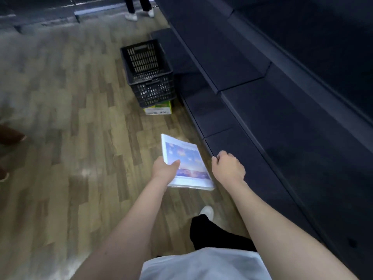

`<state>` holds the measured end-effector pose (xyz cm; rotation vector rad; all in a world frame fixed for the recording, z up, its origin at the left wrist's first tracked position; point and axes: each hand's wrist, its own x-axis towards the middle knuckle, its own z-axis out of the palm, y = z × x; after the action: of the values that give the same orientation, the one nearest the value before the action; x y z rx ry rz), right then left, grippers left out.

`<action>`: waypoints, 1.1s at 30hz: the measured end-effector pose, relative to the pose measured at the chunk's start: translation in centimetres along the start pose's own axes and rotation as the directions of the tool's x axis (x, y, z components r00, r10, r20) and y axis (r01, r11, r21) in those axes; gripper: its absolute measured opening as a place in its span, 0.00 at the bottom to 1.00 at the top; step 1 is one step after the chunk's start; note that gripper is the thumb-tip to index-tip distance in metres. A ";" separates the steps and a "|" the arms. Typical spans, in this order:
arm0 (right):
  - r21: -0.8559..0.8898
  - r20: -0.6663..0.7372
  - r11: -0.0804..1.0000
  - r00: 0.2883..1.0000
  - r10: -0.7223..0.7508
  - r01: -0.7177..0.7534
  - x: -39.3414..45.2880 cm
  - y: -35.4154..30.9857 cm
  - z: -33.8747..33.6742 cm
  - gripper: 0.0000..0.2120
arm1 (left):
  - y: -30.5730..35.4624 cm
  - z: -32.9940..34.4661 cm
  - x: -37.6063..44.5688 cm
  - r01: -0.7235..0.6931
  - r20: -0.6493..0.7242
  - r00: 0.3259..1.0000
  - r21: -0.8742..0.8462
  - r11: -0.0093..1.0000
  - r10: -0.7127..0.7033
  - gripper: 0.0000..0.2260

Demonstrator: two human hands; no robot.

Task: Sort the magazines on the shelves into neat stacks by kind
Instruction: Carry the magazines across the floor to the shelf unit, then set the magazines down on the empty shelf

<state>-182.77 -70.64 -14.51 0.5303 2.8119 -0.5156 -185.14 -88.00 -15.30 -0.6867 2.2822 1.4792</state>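
Fingers of the left hand (164,170) curl under a magazine (186,164), thumb pressed on its cover (sky-coloured picture), held flat above the wooden floor (70,118). Right hand (228,168), fingers curled, touches the dark shelf (262,158) edge.
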 end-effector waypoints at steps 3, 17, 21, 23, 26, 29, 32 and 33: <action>0.068 -0.020 0.996 0.998 0.061 -0.059 4.5 0.6 -2.6 0.16 | 4.7 1.5 2.7 -0.018 0.010 1.000 -0.016 1.000 0.018 0.16; 0.347 -0.542 0.933 0.832 0.116 0.096 15.4 -4.1 -20.0 0.11 | 23.9 3.4 11.2 -0.142 0.358 0.906 -0.242 0.960 0.225 0.23; 0.447 -0.580 0.889 0.788 0.204 0.099 18.4 -5.5 -23.3 0.10 | 29.8 3.1 13.6 -0.308 0.446 0.804 -0.252 0.917 0.393 0.14; 0.493 -0.577 0.867 0.774 0.260 0.077 20.0 -6.2 -24.5 0.11 | 32.9 3.2 14.4 -0.395 0.472 0.753 -0.232 0.889 0.458 0.10; 0.546 -0.596 0.837 0.724 0.349 0.046 21.9 -6.9 -26.1 0.13 | 37.4 3.7 15.9 -0.477 0.521 0.680 -0.221 0.851 0.516 0.08; 0.576 -0.623 0.818 0.649 0.436 0.003 23.0 -6.7 -27.0 0.15 | 40.8 4.8 16.9 -0.522 0.583 0.607 -0.220 0.824 0.540 0.08; 0.604 -0.626 0.796 0.589 0.511 -0.048 23.1 -5.3 -27.3 0.16 | 43.0 6.5 17.4 -0.529 0.634 0.565 -0.212 0.822 0.528 0.11; 0.607 -0.624 0.792 0.575 0.529 -0.069 23.1 -4.6 -27.3 0.16 | 43.5 7.2 17.5 -0.526 0.645 0.557 -0.214 0.823 0.523 0.12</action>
<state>-209.87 -57.20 5.04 1.7319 3.1542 -1.2508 -223.92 -70.21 5.49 0.5755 1.9222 1.5908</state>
